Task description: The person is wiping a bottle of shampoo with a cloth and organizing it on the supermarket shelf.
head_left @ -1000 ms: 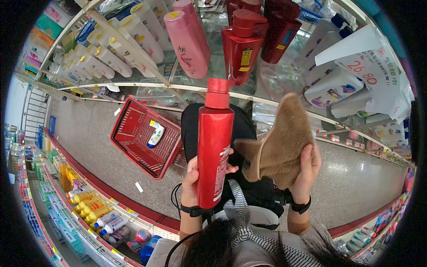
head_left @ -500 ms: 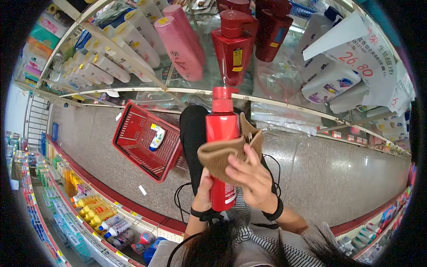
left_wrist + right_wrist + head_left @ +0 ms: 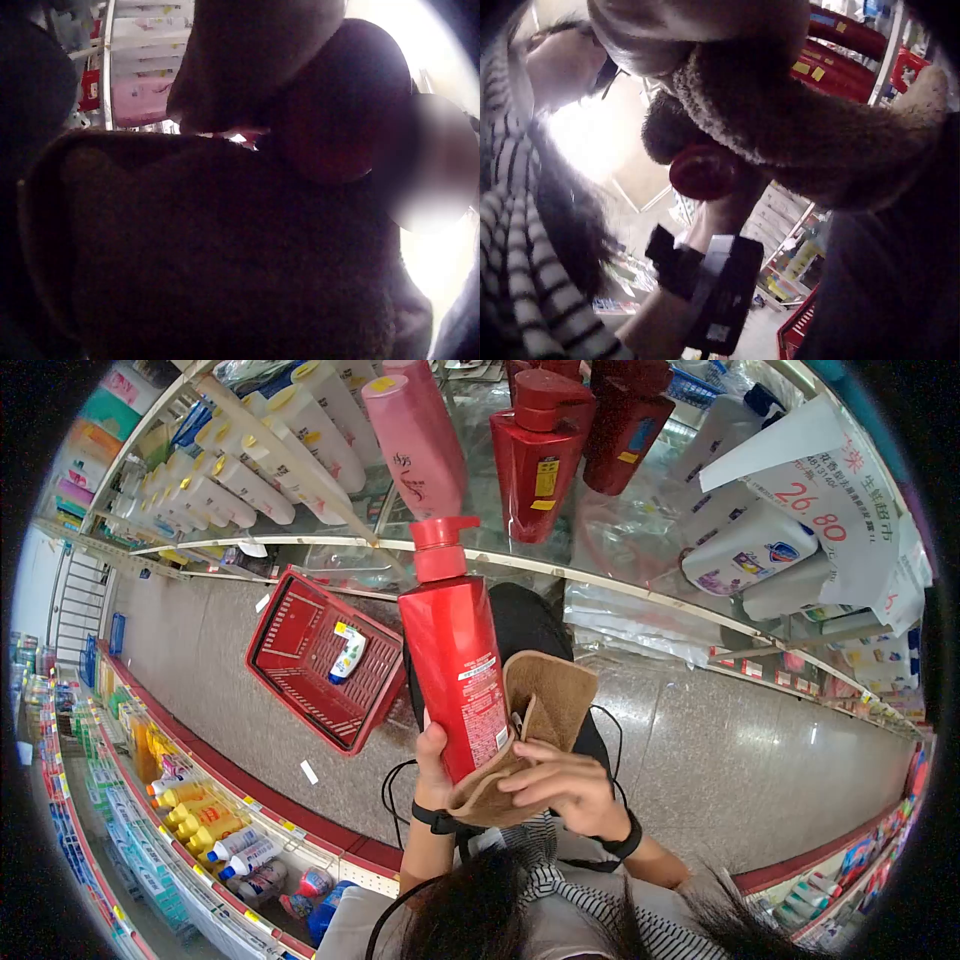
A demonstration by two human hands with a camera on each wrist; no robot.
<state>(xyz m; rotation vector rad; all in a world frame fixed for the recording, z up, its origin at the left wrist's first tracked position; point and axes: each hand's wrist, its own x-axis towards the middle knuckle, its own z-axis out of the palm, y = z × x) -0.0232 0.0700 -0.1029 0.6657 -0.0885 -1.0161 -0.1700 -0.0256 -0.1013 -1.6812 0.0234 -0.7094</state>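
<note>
In the head view, my left hand (image 3: 432, 765) grips a red pump bottle (image 3: 455, 650) near its base. Its pump head points up toward the shelf, and the bottle leans a little left. My right hand (image 3: 565, 790) holds a folded brown cloth (image 3: 550, 695) against the bottle's lower right side; the thumb is hidden. Dark cloth (image 3: 225, 247) fills most of the left wrist view. From the right wrist, the fuzzy cloth (image 3: 810, 142) stretches across the view, with the round red bottle base (image 3: 703, 172) poking out below it.
A red shopping basket (image 3: 270, 690) on the floor at left holds a small white bottle (image 3: 348, 653). Ahead, a glass shelf carries pink bottles (image 3: 415, 450), red pump bottles (image 3: 540, 460) and white bottles (image 3: 755, 550) beside a paper price sign (image 3: 800, 500). Stocked low shelves (image 3: 230, 830) run behind at left.
The cloth came from the right onto the bottle's middle, then slid down to its lower right side. The bottle has shifted left and tilted. The left hand keeps its grip.
</note>
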